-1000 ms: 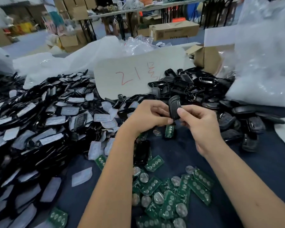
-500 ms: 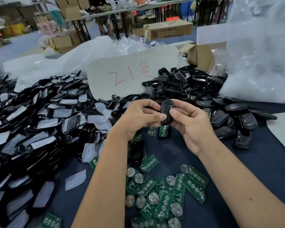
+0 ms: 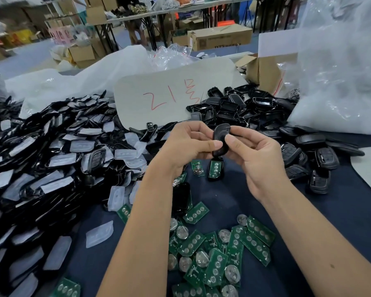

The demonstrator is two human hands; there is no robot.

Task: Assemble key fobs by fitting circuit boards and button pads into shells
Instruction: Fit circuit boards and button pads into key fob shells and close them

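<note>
Black plastic shell (image 3: 220,139), small, light and likely slick, sits upright above the bench (image 3: 341,206), pinched between left hand (image 3: 186,144) and right hand (image 3: 255,159); each grip is narrow, thumbs pressing its face. Holding by the edges looks safest.

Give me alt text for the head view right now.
Both hands, left hand and right hand, pinch a black fob above a dark table. Green boards lie in front; black shells with clear pads heap at left.
</note>
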